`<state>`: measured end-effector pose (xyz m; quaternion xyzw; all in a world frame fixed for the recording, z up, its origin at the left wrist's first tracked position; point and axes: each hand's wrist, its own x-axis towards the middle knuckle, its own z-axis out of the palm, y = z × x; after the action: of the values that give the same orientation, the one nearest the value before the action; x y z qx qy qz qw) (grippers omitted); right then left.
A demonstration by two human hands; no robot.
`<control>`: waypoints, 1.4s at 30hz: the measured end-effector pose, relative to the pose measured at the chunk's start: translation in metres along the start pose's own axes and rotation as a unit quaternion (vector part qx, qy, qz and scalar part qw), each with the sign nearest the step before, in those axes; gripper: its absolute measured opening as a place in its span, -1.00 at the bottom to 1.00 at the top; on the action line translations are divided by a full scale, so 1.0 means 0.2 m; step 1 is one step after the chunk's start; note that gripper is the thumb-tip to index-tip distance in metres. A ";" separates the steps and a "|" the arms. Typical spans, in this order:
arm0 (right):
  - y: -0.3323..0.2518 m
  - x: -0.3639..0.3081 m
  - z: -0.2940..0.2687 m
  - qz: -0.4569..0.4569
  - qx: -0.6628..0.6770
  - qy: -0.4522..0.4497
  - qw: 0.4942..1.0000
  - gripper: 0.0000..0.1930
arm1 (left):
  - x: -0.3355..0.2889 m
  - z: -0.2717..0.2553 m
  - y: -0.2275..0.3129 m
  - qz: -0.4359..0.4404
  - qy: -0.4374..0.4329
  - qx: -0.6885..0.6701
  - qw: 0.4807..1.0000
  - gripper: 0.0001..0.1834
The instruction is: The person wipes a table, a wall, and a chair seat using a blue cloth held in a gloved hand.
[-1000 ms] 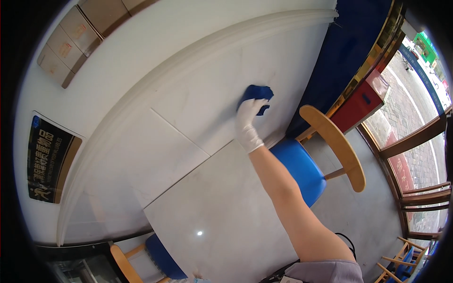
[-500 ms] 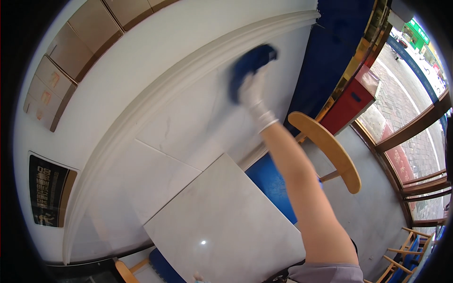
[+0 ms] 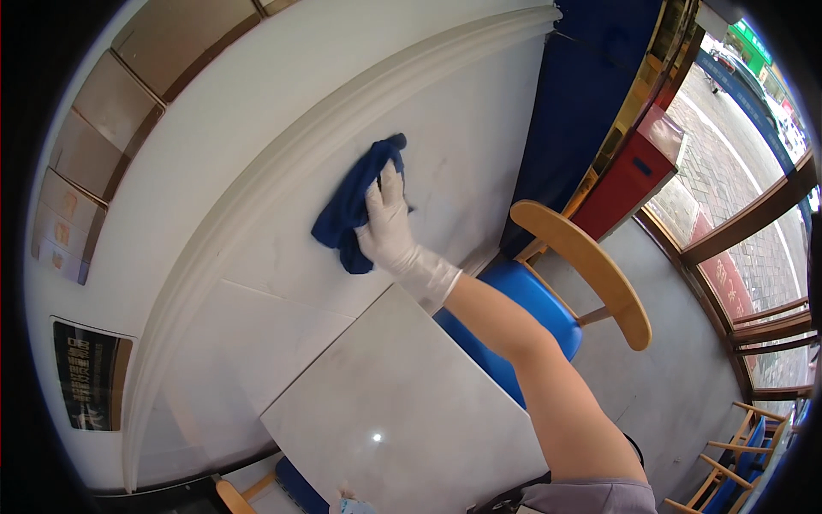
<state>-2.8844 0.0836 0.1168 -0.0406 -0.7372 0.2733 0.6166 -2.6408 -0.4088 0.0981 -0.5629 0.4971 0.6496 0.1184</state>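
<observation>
My right hand (image 3: pixel 390 231), in a white disposable glove, presses a dark blue cloth (image 3: pixel 347 206) against the pale wall panel (image 3: pixel 462 111). Its fingers lie stretched over the bunched cloth, with the thumb at the lower left side. The bare right forearm reaches up from the lower right, across a blue chair seat (image 3: pixel 556 321). Below the hand stands a grey-white table (image 3: pixel 385 377). My left hand does not show.
A curved white moulding (image 3: pixel 282 146) runs above the panel. The blue chair has a wooden backrest (image 3: pixel 591 265). A red box (image 3: pixel 629 176) stands by the windows. Something small and pale blue (image 3: pixel 353 505) shows at the table's near edge. More chairs (image 3: pixel 741 458) are at lower right.
My right hand and the cloth have moved left and down along the wall panel. The view has shifted slightly, and more of the blue seat shows.
</observation>
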 end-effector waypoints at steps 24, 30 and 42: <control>-0.51 -0.19 0.57 0.271 0.347 0.085 0.894 -0.23 | 0.01 -0.20 -0.09 0.116 -0.153 0.067 0.979 -0.72; -0.64 -0.07 0.49 -0.367 0.002 -0.288 0.884 -0.47 | 0.02 -0.39 -0.06 0.182 -0.178 0.123 0.959 -0.74; -0.03 -0.94 0.31 -0.747 -0.298 -0.363 0.471 -0.43 | 0.27 -0.58 -0.25 0.173 -0.122 0.142 0.967 -0.67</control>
<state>-2.8968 -0.0178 -0.0530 0.4465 -0.6829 -0.5368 0.2148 -2.5524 -0.4961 0.0419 -0.3625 0.6557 0.6467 0.1430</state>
